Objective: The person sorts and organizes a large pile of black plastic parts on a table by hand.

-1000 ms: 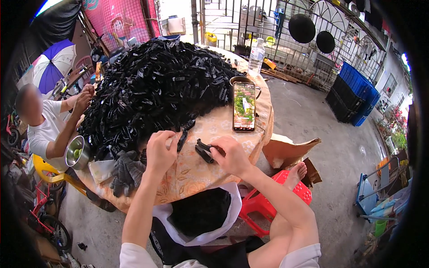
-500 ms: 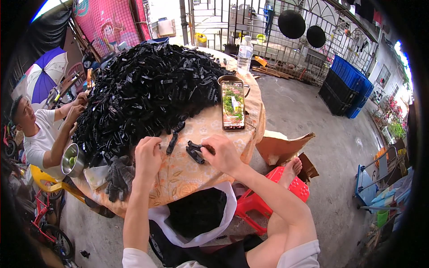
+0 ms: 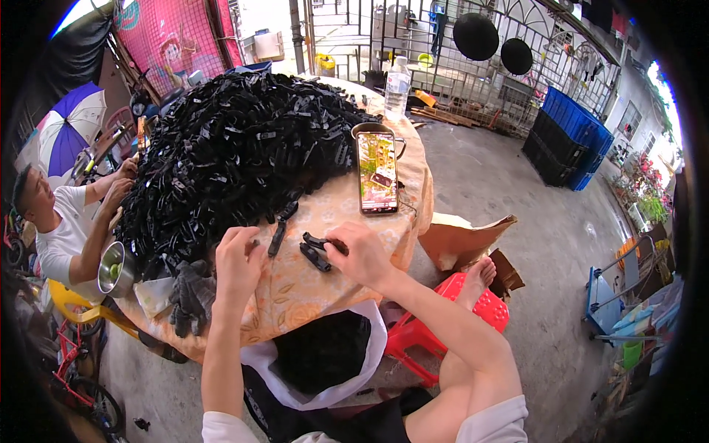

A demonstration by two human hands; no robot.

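A big heap of small black plastic clip-like pieces (image 3: 236, 140) covers much of the round table. My right hand (image 3: 358, 255), fingers bent in a pinch, grips one black plastic piece (image 3: 315, 241) by its near end. Just below it a second black piece (image 3: 315, 258) lies on the cloth. My left hand (image 3: 238, 262) is curled at the heap's near edge, thumb close to the fingertips; whether anything small is between them is hidden. Between my hands, a couple of joined-looking black pieces (image 3: 278, 235) rest on the floral tablecloth (image 3: 295, 295).
A phone (image 3: 378, 177) leans on a metal cup at the right, near a water bottle (image 3: 397, 88). Grey gloves (image 3: 193, 292) and a metal bowl (image 3: 116, 269) sit at the left, where another person works. Below the table edge stands an open white sack (image 3: 255, 362) with black contents.
The whole view has shifted slightly. My hands keep nearly the same pose, the right one still on the black piece. The phone's picture has changed.
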